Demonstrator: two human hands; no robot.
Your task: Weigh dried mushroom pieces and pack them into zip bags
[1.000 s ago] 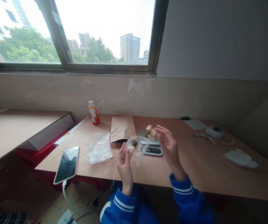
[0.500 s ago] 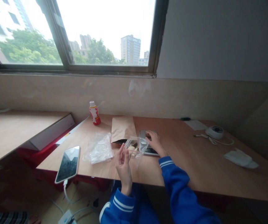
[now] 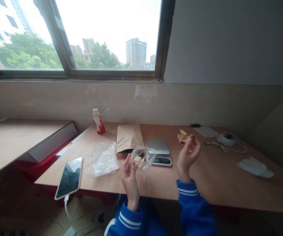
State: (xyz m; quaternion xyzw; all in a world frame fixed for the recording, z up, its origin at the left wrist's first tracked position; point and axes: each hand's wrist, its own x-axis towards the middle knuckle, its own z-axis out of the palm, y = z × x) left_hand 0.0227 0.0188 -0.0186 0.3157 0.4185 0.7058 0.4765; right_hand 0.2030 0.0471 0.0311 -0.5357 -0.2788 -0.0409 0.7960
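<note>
My left hand [image 3: 130, 182] pinches the edge of a clear zip bag [image 3: 150, 154] above the table's front part. Pale and dark dried pieces [image 3: 140, 160] lie inside it. Raised to the right, my right hand [image 3: 188, 155] grips a crinkled brown dried piece [image 3: 184, 136], whose exact kind I cannot make out. Between the hands sits a kitchen scale [image 3: 159, 147] with a bare silver plate and a dark display. The bag partly overlaps the scale's left side. Behind the bag lies a brown paper pouch [image 3: 129, 137].
Several flat clear bags [image 3: 105, 162] are piled left of the pouch. A plugged-in phone [image 3: 69, 178] overhangs the front left edge. A red-and-white bottle [image 3: 98, 123] stands behind. To the right are a white round device [image 3: 226, 139] with a cable and a white tissue packet [image 3: 254, 167].
My right hand has lifted away from the scale and moved right with the brown dried piece, uncovering the plate and display. The left hand keeps the bag in nearly the same place.
</note>
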